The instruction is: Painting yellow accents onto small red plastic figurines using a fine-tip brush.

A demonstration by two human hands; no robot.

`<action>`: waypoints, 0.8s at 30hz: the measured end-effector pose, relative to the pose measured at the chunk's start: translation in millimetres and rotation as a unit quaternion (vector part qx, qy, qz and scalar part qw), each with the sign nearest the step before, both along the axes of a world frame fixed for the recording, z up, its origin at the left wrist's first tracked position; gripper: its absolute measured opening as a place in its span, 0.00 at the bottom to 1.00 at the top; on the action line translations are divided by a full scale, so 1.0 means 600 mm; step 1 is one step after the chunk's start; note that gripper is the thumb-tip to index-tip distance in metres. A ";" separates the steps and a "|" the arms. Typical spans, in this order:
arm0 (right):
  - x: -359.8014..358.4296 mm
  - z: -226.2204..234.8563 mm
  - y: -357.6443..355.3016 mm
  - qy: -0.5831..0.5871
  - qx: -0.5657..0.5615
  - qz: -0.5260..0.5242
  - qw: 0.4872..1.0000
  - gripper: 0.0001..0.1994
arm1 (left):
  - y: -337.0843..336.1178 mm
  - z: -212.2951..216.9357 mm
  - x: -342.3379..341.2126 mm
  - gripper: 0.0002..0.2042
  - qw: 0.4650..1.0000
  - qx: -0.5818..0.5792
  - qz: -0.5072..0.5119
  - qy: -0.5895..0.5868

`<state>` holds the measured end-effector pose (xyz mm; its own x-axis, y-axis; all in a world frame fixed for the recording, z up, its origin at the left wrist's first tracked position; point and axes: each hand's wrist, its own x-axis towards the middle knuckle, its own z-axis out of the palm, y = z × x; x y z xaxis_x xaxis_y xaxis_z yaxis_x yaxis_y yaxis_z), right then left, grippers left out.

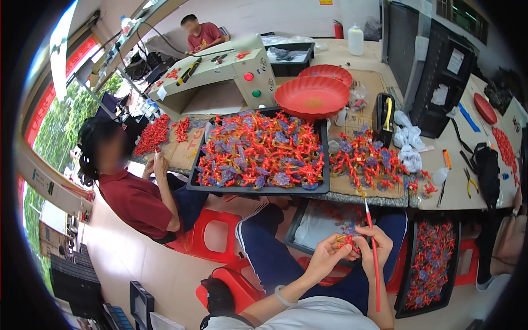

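Low over my lap, my left hand [325, 256] pinches a small red and yellow figurine [348, 242]. My right hand [378, 246] meets it there, its fingers closed round a paintbrush [376, 275] with a long red handle; whether these fingers also grip the figurine I cannot tell. The brush's pale tip points up toward the table edge. Ahead lies a heap of red, yellow and purple figurines [366, 159] on cardboard. To its left, a black tray [258, 191] is piled with similar pieces. Below the table edge, another tray [301, 235] holds white lining and a few pieces.
Two red scalloped bowls [312, 99] stand behind the large tray. A beige machine [253, 66] with red and green buttons is at the far left. One co-worker [137, 201] sits at my left, another farther back. A filled tray [429, 269] is at lower right, pliers [471, 182] on the table.
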<state>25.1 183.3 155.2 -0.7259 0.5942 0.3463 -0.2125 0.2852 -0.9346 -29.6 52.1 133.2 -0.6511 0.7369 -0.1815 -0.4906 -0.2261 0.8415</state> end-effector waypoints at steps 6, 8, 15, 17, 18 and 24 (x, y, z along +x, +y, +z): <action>0.000 0.005 0.016 -0.066 -0.021 0.014 0.997 0.09 | 0.013 0.028 -0.023 0.08 0.995 -0.081 -0.008 0.053; -0.004 0.005 0.025 -0.072 -0.018 0.037 0.997 0.10 | 0.012 0.038 -0.031 0.05 0.992 -0.114 0.005 0.061; 0.012 -0.038 0.025 -0.076 0.001 0.004 0.997 0.09 | 0.025 0.030 -0.030 0.04 0.989 -0.133 -0.042 0.043; 0.017 -0.041 0.016 -0.065 -0.040 -0.009 0.997 0.08 | 0.021 0.024 -0.024 0.03 0.993 -0.107 -0.048 0.020; 0.017 -0.042 0.012 -0.065 -0.044 -0.012 0.997 0.08 | 0.019 0.023 -0.023 0.03 0.992 -0.111 -0.051 0.020; 0.021 -0.032 0.006 -0.082 -0.054 -0.015 0.995 0.07 | 0.012 0.020 -0.017 0.03 0.994 -0.096 -0.045 0.015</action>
